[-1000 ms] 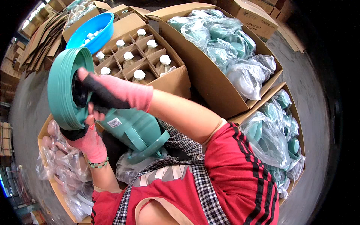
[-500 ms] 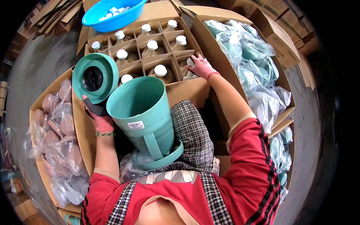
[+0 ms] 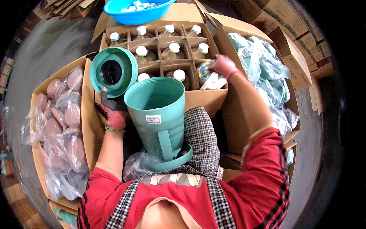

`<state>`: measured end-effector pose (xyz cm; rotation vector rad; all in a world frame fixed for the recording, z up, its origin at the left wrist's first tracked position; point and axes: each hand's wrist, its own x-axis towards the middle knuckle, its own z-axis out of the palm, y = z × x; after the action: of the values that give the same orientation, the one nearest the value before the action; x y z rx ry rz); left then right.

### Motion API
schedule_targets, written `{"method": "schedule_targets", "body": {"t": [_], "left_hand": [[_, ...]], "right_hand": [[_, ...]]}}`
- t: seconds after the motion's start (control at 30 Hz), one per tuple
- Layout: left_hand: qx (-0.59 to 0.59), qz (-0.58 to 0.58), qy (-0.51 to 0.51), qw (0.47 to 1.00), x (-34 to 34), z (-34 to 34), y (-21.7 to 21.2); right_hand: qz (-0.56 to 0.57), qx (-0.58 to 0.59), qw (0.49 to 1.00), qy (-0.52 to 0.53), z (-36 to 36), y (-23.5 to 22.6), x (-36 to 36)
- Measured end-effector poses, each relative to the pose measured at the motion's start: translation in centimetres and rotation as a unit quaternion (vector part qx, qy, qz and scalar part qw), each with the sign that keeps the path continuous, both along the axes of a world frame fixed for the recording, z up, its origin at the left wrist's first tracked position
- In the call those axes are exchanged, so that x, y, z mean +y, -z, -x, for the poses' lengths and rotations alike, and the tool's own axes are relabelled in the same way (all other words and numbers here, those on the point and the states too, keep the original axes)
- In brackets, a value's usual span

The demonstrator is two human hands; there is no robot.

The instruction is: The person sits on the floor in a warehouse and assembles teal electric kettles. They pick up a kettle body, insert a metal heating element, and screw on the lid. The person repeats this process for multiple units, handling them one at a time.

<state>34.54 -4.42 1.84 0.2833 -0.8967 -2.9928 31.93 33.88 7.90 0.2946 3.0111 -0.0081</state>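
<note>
My left hand (image 3: 113, 110), in a pink and dark glove, grips a round teal lid (image 3: 129, 63) with a black centre by its near edge. Beside it a teal jug-like container (image 3: 154, 103) with a side handle stands open-topped in front of my body, a white label on its wall. My right hand (image 3: 225, 66), in a pink glove, is closed on the upper part of a shiny glass bottle (image 3: 205, 71) in the near right compartment of a divided carton (image 3: 206, 96). White shows below the fingers; the bottle's lower part is hidden. Several white-capped bottles (image 3: 174, 48) fill other compartments.
A blue basin (image 3: 139, 17) of small white pieces sits beyond the carton. On the left, a carton (image 3: 91, 126) borders bagged pinkish-brown parts (image 3: 72, 114); bagged teal parts (image 3: 263, 65) fill a carton on the right. Stacked boxes (image 3: 295, 61) stand farther right.
My right hand has gone from resting spread in the compartment to closing on the shiny bottle there. The whole view has shifted; the left hand still holds the lid.
</note>
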Motion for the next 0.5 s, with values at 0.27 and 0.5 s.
{"method": "schedule_targets", "body": {"t": [0.27,0.5], "left_hand": [[0.012,-0.042,-0.019,0.999,-2.0,0.4,1.0],[0.224,-0.137,0.208,0.942,1.1,-0.5,-6.0]], "right_hand": [[0.199,0.163,0.964,-0.071,-2.5,-21.9,0.5],[0.471,0.367,0.802,0.007,-11.7,-21.6,2.0]]}}
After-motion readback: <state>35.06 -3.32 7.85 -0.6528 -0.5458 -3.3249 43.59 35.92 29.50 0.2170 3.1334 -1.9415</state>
